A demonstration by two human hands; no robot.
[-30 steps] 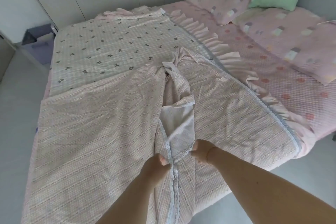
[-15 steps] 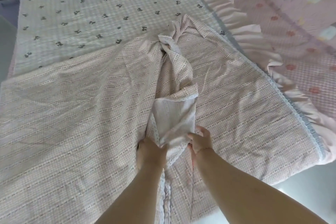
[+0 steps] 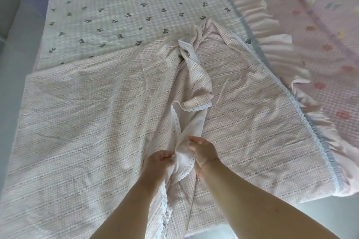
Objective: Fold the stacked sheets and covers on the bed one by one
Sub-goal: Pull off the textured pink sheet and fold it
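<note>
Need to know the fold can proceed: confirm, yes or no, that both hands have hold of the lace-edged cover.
Yes: the left hand and right hand each pinch the bunched lace-edged cover between them.

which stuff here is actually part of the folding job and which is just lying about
Part of the job:
left hand and right hand, both gripping the lace-trimmed pink cover
bow-print sheet underneath

Just lying about:
ruffled pink bedspread

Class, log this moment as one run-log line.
left hand: grips pink checked lace-edged cover | right hand: grips same | fold: not done
</note>
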